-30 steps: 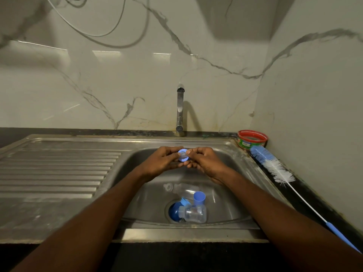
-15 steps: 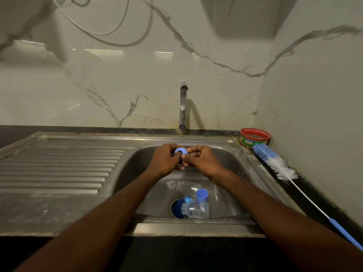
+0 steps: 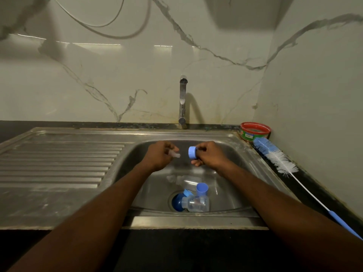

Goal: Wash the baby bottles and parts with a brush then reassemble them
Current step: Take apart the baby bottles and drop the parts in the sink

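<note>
Where both hands met on one piece, now apart: left hand (image 3: 160, 155) fingers pinch clear teat (image 3: 174, 154), right hand (image 3: 209, 155) fingers clamp blue ring (image 3: 192, 152). Disassembly done; brush (image 3: 275, 157) well right, untouched.

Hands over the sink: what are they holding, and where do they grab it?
The right hand pinches the blue ring by its rim. The left hand holds a small clear teat by its base; that grip is blurry.
</note>
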A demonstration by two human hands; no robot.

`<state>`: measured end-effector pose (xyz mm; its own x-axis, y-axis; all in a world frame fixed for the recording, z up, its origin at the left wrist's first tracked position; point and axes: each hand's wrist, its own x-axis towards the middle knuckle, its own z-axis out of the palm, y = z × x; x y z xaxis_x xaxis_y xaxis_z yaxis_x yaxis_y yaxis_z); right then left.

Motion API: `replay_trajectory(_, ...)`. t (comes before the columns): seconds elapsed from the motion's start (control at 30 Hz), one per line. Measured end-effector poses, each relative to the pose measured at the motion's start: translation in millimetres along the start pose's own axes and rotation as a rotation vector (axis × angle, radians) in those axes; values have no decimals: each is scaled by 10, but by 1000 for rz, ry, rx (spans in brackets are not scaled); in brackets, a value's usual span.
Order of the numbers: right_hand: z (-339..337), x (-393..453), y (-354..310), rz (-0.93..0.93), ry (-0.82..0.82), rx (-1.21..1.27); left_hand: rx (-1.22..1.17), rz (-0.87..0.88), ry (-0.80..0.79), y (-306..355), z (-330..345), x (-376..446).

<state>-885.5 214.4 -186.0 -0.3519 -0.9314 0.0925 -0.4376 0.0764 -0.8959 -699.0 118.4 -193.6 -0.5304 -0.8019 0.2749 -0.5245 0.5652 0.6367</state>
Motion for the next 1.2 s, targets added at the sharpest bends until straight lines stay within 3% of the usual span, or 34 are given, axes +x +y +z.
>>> replay_trajectory(0.1, -60, -51, 66, 75, -117, -275, 264, -40, -151, -174, 46, 10)
replay_trajectory(0.3, -35, -27, 97, 125, -200, -441, 384, -8, -269, -189, 156, 14)
replay_trajectory(0.53, -39, 5, 119, 107, -218, -476, 354, 27, -165, -205, 172, 48)
replay_trajectory(0.77, -72, -54, 96, 85, -210, -489, 355, 0, -171, -232, 169, 54)
replay_trajectory(1.2, 84, -324, -101, -288, -82, -716, 471, -19, -10, -40, -59, -298)
